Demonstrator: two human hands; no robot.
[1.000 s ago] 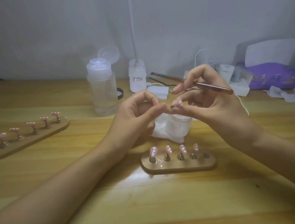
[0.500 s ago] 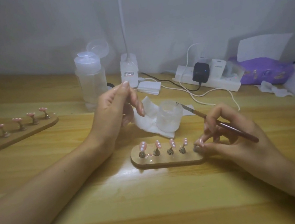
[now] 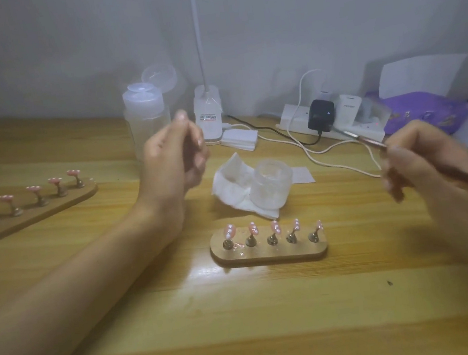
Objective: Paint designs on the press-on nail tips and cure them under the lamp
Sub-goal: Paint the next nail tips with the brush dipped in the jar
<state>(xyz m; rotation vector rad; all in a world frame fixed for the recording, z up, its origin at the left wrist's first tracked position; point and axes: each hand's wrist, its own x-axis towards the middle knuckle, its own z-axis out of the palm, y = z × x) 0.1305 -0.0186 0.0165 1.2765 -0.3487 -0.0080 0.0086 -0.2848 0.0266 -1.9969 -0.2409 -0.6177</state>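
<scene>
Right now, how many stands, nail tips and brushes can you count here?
Oblong wooden stands: 2
Pink press-on nail tips: 10
Slim reddish-brown brush, held by the right hand: 1
Total: 13

Centre front: nail stand [image 3: 269, 255] on table [image 3: 247, 326] | just behind: cup [image 3: 272, 184] on tissue [image 3: 227, 184] | far left: second stand [image 3: 33, 210] | rear: bottle [image 3: 145, 114], lamp base [image 3: 209, 120], power strip [image 3: 297, 121] rightward

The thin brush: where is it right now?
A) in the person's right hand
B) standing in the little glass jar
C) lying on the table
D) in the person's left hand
A: the right hand grips the brush, held in the air to the right of the near wooden stand.
</scene>
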